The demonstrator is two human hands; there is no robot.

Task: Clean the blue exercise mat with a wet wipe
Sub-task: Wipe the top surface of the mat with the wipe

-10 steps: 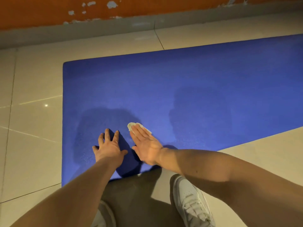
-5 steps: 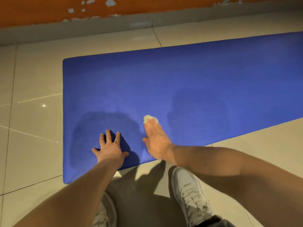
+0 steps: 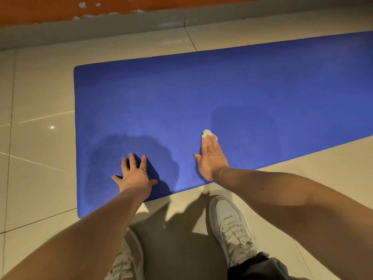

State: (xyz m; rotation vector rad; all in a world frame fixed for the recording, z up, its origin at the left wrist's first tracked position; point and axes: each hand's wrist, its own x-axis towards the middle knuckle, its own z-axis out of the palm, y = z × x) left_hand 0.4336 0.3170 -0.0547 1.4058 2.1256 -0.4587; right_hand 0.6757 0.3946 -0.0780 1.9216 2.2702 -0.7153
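The blue exercise mat (image 3: pixel 201 98) lies flat on the tiled floor, its left end in front of me. My left hand (image 3: pixel 135 174) rests on the mat near its front left corner with fingers spread. My right hand (image 3: pixel 211 156) lies flat further right, fingers straight, pressing a small crumpled white wet wipe (image 3: pixel 209 134) against the mat under the fingertips. Darker damp patches show on the mat around the left hand and beyond the right hand.
Beige floor tiles (image 3: pixel 38 158) surround the mat. A grey skirting and an orange wall (image 3: pixel 50 9) with flaking paint run along the back. My white shoes (image 3: pixel 232 225) stand on the tiles just before the mat's near edge.
My right hand has slid the wipe to the right and slightly away along the mat. The left hand has stayed planted in the same spot.
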